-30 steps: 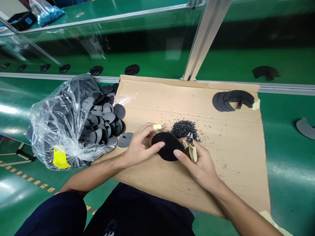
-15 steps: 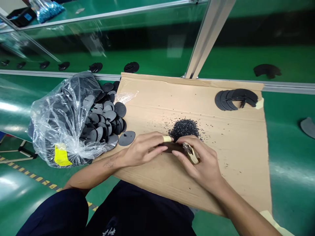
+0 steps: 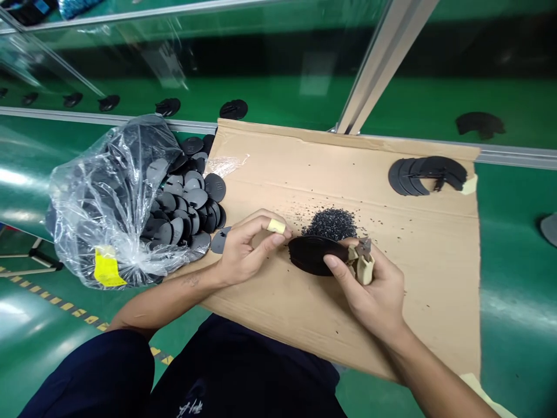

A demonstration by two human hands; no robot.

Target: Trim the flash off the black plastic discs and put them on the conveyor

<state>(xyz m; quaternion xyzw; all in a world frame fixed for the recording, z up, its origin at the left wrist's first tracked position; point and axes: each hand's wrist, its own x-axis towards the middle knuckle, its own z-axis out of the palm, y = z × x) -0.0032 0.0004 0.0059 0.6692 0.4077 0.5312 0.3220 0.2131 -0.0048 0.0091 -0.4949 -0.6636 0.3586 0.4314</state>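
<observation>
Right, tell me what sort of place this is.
Most likely a factory assembly line workstation. A green conveyor belt carries spaced black parts, a plastic bag spills identical black discs, and the right hand holds cutters beside a pile of trimmings on cardboard.

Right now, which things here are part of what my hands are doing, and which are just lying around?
In hand:
right hand holding the black disc and the cutters
left hand, open beside the disc
pile of black trimmings
bag of discs
cardboard sheet

Lying about:
stacked discs
discs on the far belt
</observation>
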